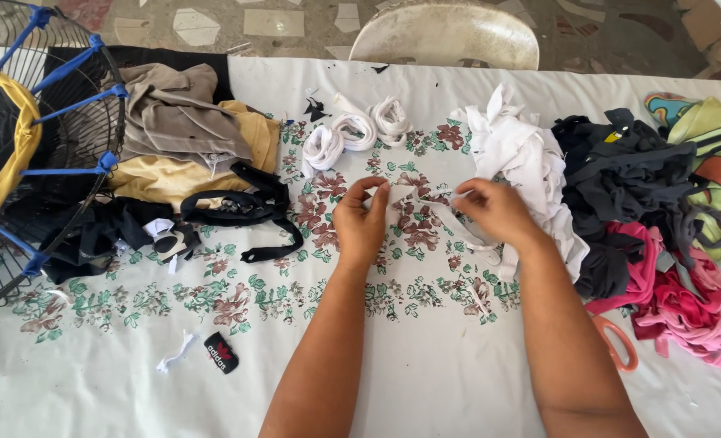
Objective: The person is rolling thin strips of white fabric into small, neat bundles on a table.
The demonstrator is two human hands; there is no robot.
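**Both hands pinch a white fabric strip over the floral cloth**

The left hand (pixel 360 221) pinches one end of a narrow white fabric strip (pixel 425 201) between thumb and fingertips. The right hand (pixel 494 209) pinches the same strip a little farther along, fingers curled. The strip hangs just above the worktop (pixel 425 373), which is covered in a white floral-printed cloth, and trails toward a heap of white fabric scraps (pixel 522 154) beside the right hand. Three rolled white strip bundles (pixel 356 134) lie beyond the hands. Orange-handled scissors (pixel 616 345) rest near the right forearm, beside pink fabric scraps (pixel 685 312).
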